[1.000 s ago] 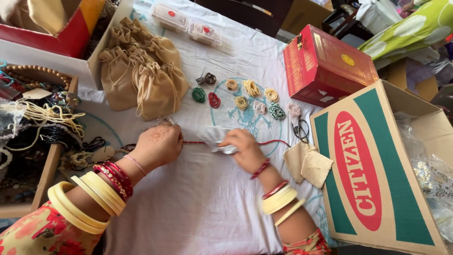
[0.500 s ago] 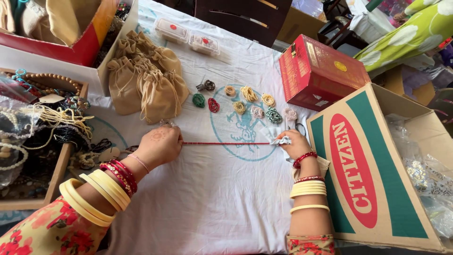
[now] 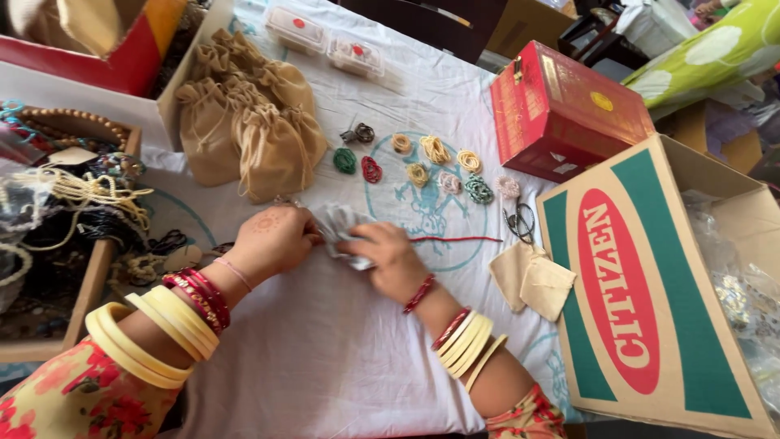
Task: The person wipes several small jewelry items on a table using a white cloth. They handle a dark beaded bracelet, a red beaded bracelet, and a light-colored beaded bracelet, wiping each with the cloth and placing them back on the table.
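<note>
While my left hand [image 3: 272, 240] pinches the red thread's near end and my right hand [image 3: 388, 256] clenches a crumpled white cloth [image 3: 341, 228] over it, the thread [image 3: 455, 240] trails right across the sheet; about a dozen coils [image 3: 435, 150] lie finished, tan pouches [image 3: 244, 122] unfilled; red box [image 3: 561, 114], then a tan carton [image 3: 642, 301] with a red oval on green
</note>
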